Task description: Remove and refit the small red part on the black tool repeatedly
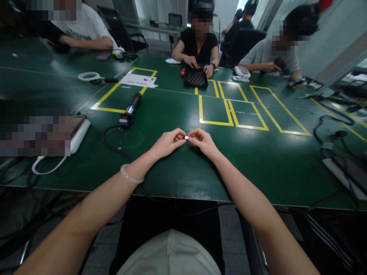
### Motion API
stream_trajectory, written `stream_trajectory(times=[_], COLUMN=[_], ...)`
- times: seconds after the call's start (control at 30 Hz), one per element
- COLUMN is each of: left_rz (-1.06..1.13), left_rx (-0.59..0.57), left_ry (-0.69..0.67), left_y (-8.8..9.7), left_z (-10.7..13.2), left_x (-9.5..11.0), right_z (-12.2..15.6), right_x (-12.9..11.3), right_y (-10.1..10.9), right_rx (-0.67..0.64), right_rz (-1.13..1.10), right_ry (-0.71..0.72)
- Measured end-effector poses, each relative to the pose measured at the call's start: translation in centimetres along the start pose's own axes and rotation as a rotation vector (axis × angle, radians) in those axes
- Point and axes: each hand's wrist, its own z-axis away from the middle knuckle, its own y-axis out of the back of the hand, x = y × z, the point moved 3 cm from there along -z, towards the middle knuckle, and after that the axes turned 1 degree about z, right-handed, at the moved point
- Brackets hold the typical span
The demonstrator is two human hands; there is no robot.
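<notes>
Both of my hands meet over the green table [183, 175], fingertips almost touching. Between them is a small shiny white-and-metal piece [187, 137], too small to name for sure. My left hand [171, 141], with a pale bangle [132, 176] on its wrist, pinches the piece from the left. My right hand [203, 141] pinches it from the right. A black cylindrical power tool [133, 105] with a silver-blue band lies to the left of my hands, its cable running toward the table's front edge.
Yellow tape outlines [216, 123] mark the table ahead. Beyond, a person works over a black tray [195, 77]; another at right holds a dark tool. A white paper [137, 80] and a coiled white cable [88, 76] lie at left. Black cables [318, 133] run along the right.
</notes>
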Motion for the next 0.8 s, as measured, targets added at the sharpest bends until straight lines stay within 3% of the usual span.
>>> stream_trajectory(times=[0.43,0.8], left_rz=[0.026,0.022], left_rx=[-0.006,0.020], left_ry=[0.023,-0.051], left_y=[-0.12,0.01], left_z=[0.00,0.11], left_x=[-0.27,0.42], right_z=[-0.04,-0.13], right_x=[-0.01,0.38], right_y=[0.21,-0.02], right_rx=[0.026,-0.027], right_rz=[0.086,0.034], right_ry=[0.026,-0.005])
